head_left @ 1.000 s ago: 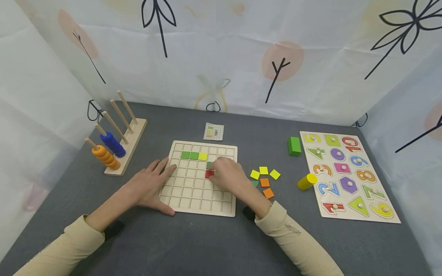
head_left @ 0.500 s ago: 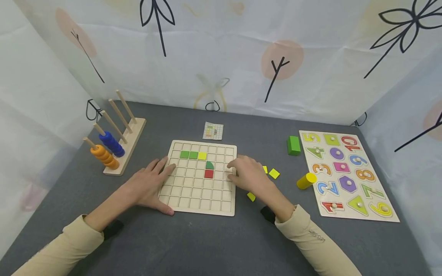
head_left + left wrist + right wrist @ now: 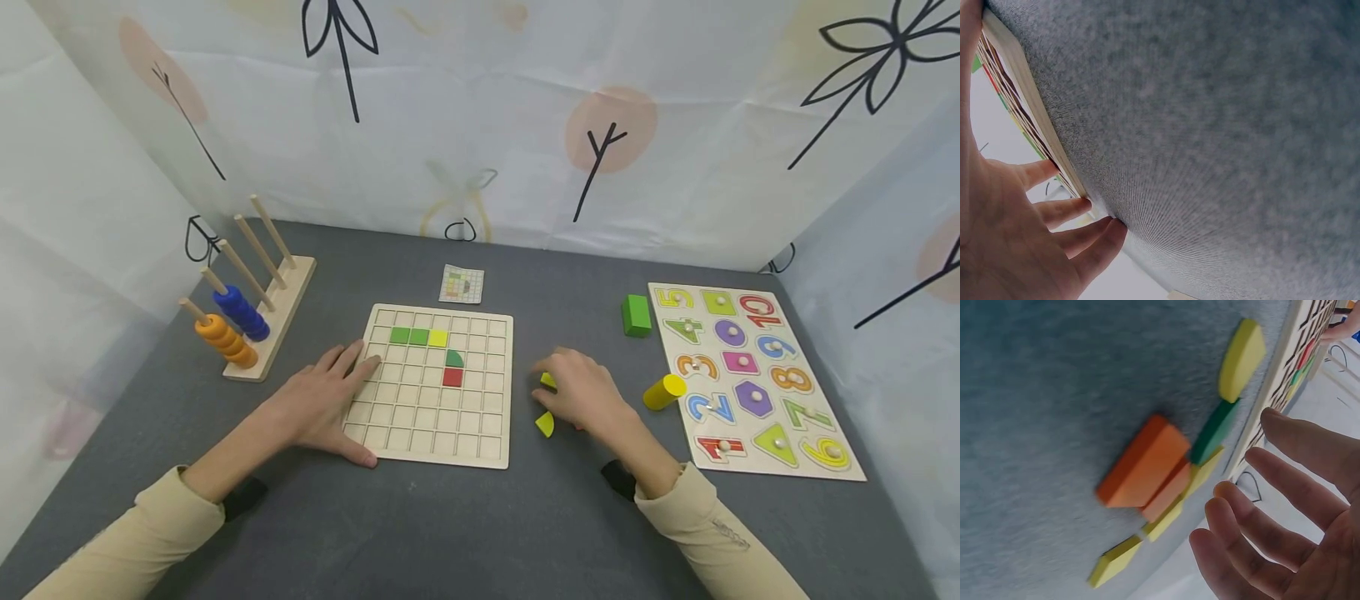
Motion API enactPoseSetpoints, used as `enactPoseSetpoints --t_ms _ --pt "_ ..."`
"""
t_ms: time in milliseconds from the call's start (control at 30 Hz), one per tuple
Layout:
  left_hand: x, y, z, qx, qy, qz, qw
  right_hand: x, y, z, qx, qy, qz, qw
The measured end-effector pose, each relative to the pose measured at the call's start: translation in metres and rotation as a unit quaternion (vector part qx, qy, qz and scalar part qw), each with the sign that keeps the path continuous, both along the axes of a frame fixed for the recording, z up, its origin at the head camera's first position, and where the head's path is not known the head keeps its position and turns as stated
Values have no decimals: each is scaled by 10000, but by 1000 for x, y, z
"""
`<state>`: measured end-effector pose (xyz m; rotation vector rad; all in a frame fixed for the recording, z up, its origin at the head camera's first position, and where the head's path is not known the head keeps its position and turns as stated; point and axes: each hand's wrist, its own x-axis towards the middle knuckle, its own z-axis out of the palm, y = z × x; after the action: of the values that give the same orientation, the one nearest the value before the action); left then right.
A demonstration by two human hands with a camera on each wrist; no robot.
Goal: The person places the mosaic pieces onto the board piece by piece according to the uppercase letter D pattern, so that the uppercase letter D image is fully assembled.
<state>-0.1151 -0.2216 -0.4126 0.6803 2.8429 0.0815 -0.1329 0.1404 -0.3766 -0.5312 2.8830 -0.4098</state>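
Observation:
My left hand (image 3: pixel 318 408) rests at the left side of a wooden grid board (image 3: pixel 420 433), its fingers spread along the edge. Set in the board's squares are two green tiles (image 3: pixel 401 335), a yellow tile (image 3: pixel 438 338), a green quarter-circle (image 3: pixel 454 358) and a red square (image 3: pixel 452 377). To the right of the board, my right hand (image 3: pixel 581 387) hovers over loose tiles, fingers apart and holding nothing. Beneath it the right wrist view has orange tiles (image 3: pixel 1144 465), a green tile (image 3: pixel 1215 431), yellow squares (image 3: pixel 1113 559) and a yellow quarter-circle (image 3: pixel 1242 359).
Behind the board lies a small pattern card (image 3: pixel 461 285). A peg stacker (image 3: pixel 288 292) with orange and blue rings stands at the left. Over on the right are a green block (image 3: pixel 636 316), a yellow cylinder (image 3: pixel 664 392) and a number puzzle board (image 3: pixel 757 367).
My right hand has left the grid board and moved right over the loose tiles, uncovering the green quarter-circle and the red square. The left hand stays in place.

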Motion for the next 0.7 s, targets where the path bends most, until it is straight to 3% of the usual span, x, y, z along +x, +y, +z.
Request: enactPoseSetpoints --t_ms 700 --pt "1 0 1 62 45 -38 10000 6 8 -5 78 -202 -21 9998"
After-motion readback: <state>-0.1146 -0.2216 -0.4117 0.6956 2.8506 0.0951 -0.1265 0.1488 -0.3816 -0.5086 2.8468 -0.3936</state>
